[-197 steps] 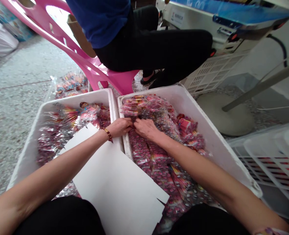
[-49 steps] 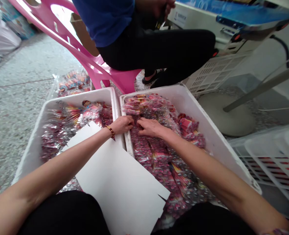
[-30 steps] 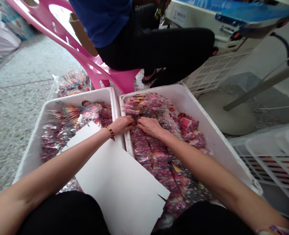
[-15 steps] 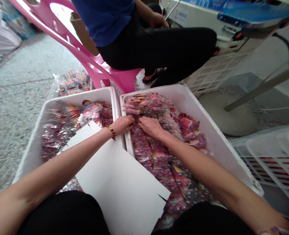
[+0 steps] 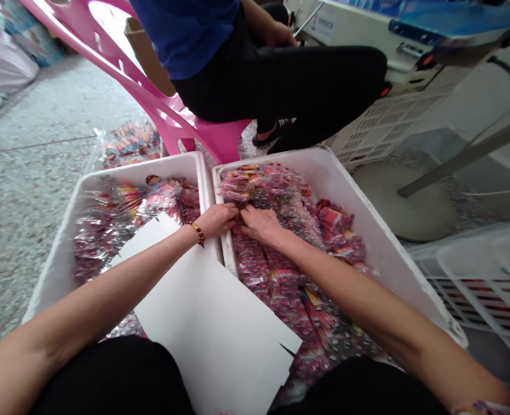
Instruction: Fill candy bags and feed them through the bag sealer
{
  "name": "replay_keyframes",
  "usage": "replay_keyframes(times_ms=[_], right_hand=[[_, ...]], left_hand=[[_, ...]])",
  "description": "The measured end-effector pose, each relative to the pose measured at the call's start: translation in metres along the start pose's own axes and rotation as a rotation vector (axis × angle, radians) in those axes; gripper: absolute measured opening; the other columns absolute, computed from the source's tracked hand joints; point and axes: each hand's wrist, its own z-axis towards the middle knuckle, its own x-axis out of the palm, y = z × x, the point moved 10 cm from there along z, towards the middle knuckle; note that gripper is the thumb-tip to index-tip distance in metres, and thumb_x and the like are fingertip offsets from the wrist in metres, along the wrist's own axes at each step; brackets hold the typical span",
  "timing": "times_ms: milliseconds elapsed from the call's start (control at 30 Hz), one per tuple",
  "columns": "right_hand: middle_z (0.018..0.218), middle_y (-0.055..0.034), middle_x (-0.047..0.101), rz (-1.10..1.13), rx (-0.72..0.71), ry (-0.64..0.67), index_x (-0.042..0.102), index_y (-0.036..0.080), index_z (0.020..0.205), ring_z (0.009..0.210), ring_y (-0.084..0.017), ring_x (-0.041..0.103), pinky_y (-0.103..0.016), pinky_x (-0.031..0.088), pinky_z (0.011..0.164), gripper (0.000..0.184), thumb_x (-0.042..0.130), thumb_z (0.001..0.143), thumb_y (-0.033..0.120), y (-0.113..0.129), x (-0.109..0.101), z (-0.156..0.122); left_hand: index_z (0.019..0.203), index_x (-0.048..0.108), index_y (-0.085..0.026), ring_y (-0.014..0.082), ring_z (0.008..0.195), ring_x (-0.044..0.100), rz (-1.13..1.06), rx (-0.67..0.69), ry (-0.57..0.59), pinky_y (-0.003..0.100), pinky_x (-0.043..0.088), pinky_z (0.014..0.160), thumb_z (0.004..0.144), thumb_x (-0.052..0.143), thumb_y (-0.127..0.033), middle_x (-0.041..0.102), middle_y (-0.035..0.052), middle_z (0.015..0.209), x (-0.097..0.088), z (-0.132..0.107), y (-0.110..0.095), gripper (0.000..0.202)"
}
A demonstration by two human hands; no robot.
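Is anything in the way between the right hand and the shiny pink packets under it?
No, nothing that I can see. The right hand is right at the pink packets in the white box. The white card covers some packets lower in the picture, but not those by that hand.

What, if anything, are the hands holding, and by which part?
Cannot be told: left hand and right hand are close together at the packets, any hold hidden.

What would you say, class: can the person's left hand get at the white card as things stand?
Probably yes: the white card lies close by the left hand, its broad face mostly uncovered.
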Motion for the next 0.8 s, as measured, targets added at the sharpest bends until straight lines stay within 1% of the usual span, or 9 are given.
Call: replay_keyframes(times_ms=[100, 167, 233, 333, 467, 567, 700, 800], right_hand=[[0.12, -0.0126, 0.058, 0.03, 0.04, 0.008, 0.055, 0.018, 0.117, 0.105, -0.03, 0.061, -0.043, 0.048, 0.084, 0.047, 0.051, 0.088, 0.054, -0.0006, 0.0004, 0.0003], [0.12, -0.0143, 0.057, 0.022, 0.085, 0.003, 0.055, 0.016, 0.117, 0.104, -0.03, 0.061, -0.045, 0.047, 0.087, 0.054, 0.056, 0.083, 0.058, -0.0012, 0.0022, 0.0017], [0.121, -0.0158, 0.057, 0.01, 0.101, 0.007, 0.054, 0.016, 0.118, 0.105, -0.03, 0.06, -0.045, 0.046, 0.089, 0.053, 0.059, 0.082, 0.056, -0.0006, 0.0054, 0.0035], [0.122, -0.0156, 0.056, 0.011, 0.067, 0.011, 0.054, 0.017, 0.118, 0.106, -0.029, 0.06, -0.043, 0.045, 0.088, 0.047, 0.057, 0.086, 0.051, 0.0013, 0.0081, 0.005], [0.121, -0.0145, 0.057, 0.008, 0.043, 0.004, 0.054, 0.017, 0.117, 0.106, -0.029, 0.059, -0.046, 0.044, 0.09, 0.046, 0.057, 0.086, 0.05, 0.0011, 0.007, 0.0037], [0.118, -0.0156, 0.057, -0.02, 0.065, -0.033, 0.054, 0.014, 0.116, 0.102, -0.029, 0.06, -0.049, 0.043, 0.089, 0.046, 0.058, 0.085, 0.048, 0.003, 0.0059, 0.0032], [0.116, -0.0157, 0.058, -0.045, 0.092, -0.096, 0.054, 0.014, 0.115, 0.098, -0.029, 0.061, -0.049, 0.043, 0.087, 0.041, 0.058, 0.085, 0.041, 0.0044, 0.006, 0.0037], [0.117, -0.0151, 0.058, -0.028, 0.076, -0.09, 0.054, 0.015, 0.115, 0.099, -0.029, 0.06, -0.049, 0.042, 0.088, 0.04, 0.057, 0.086, 0.043, 0.0017, 0.0076, 0.0039]], left_hand=[[0.083, 0.061, -0.015, 0.0188, 0.082, 0.061, -0.01, -0.011, 0.001, 0.029, 0.047, 0.074, 0.082, 0.049, -0.015, 0.062, 0.0067, 0.088, -0.0005, 0.0002, 0.0006, 0.012], [0.082, 0.061, -0.015, 0.0187, 0.081, 0.061, -0.005, -0.021, -0.001, 0.028, 0.047, 0.073, 0.082, 0.048, -0.015, 0.062, 0.0069, 0.087, -0.001, 0.0003, 0.0012, 0.012], [0.082, 0.061, -0.015, 0.0189, 0.082, 0.061, -0.007, -0.013, 0.0, 0.029, 0.047, 0.074, 0.082, 0.048, -0.015, 0.062, 0.0073, 0.088, -0.0012, 0.0003, 0.0001, 0.013], [0.083, 0.061, -0.015, 0.0193, 0.083, 0.061, -0.015, 0.003, 0.002, 0.029, 0.047, 0.074, 0.083, 0.047, -0.015, 0.062, 0.0075, 0.089, -0.0009, 0.0002, -0.0008, 0.014], [0.082, 0.061, -0.016, 0.0192, 0.082, 0.061, -0.033, 0.005, -0.009, 0.029, 0.047, 0.073, 0.082, 0.048, -0.015, 0.062, 0.007, 0.089, -0.0006, 0.0003, 0.0005, 0.013], [0.081, 0.061, -0.016, 0.019, 0.081, 0.061, -0.03, -0.001, -0.016, 0.029, 0.047, 0.073, 0.082, 0.049, -0.015, 0.062, 0.0069, 0.088, -0.0005, 0.0004, 0.001, 0.012], [0.08, 0.06, -0.016, 0.0195, 0.082, 0.061, -0.02, -0.011, -0.013, 0.029, 0.047, 0.073, 0.082, 0.049, -0.015, 0.062, 0.0072, 0.088, -0.0007, 0.0001, 0.0008, 0.012], [0.081, 0.061, -0.016, 0.0194, 0.083, 0.061, -0.024, -0.008, -0.005, 0.029, 0.047, 0.074, 0.082, 0.049, -0.015, 0.062, 0.0071, 0.089, -0.0006, -0.0002, 0.0005, 0.012]])
